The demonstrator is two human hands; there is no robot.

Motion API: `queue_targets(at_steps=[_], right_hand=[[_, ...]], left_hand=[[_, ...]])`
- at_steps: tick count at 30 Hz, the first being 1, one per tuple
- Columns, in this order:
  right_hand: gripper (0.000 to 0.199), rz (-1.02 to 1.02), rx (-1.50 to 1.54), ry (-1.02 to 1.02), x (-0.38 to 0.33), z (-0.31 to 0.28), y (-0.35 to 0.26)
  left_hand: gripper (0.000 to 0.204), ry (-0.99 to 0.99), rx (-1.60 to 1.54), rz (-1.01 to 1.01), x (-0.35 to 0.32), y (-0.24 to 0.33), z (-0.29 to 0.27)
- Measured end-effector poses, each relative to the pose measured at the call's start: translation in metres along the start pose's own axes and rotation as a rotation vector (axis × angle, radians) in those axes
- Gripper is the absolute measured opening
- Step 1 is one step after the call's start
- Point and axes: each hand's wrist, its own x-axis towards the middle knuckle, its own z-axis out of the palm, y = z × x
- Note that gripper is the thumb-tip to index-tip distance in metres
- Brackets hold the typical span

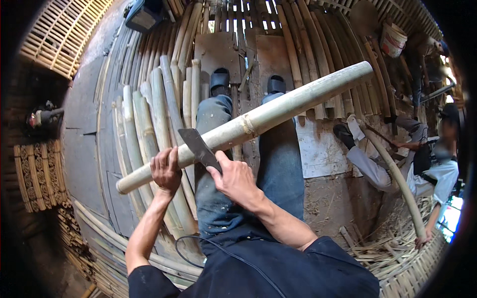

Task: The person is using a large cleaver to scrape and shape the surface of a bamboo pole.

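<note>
A thick pale-green bamboo pole (293,107) lies slantwise across my thighs, its far end up to the right and its near end down to the left. My left hand (166,170) is closed round the pole close to its lower left end. In my right hand (236,180) is a broad dark cleaver-like knife (198,147), gripped by its handle, which my fingers mostly hide. The blade rests across the pole, just right of my left hand, and appears to touch it. A ringed node shows about midway along the pole.
Several cut bamboo poles (159,107) lie to my left, with more rows (323,44) ahead. At the right another person (432,174) sits holding a long bamboo piece (397,174); split strips (392,253) are heaped nearby. A white bucket (393,40) stands far right, bundled sticks (42,174) far left.
</note>
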Motion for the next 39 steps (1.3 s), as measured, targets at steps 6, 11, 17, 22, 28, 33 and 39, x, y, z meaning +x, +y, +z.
queue_targets(at_steps=[6, 11, 17, 22, 28, 33, 39], right_hand=[[0.030, 0.185, 0.026, 0.486, 0.001, -0.096, 0.044], [0.033, 0.306, 0.044, 0.614, -0.005, -0.120, 0.061], [0.031, -0.066, 0.000, 0.085, -0.006, 0.005, 0.014], [0.027, 0.075, 0.099, 0.346, -0.002, -0.059, 0.027], [0.032, 0.216, 0.018, 0.553, -0.007, -0.101, 0.038], [0.031, 0.158, 0.008, 0.364, -0.002, -0.068, 0.037], [0.032, 0.262, 0.064, 0.614, -0.019, -0.126, 0.070]], left_hand=[[0.058, -0.159, -0.176, -0.028, 0.007, -0.016, -0.006], [0.061, -0.180, -0.256, 0.006, 0.030, -0.023, -0.001], [0.068, -0.279, -0.297, -0.013, 0.029, -0.026, 0.003], [0.068, -0.283, -0.290, -0.043, 0.024, -0.026, 0.002], [0.063, -0.268, -0.305, -0.054, 0.037, -0.016, 0.000], [0.071, -0.415, -0.323, -0.093, 0.034, -0.035, -0.006], [0.072, -0.523, -0.358, -0.089, 0.040, -0.038, -0.010]])
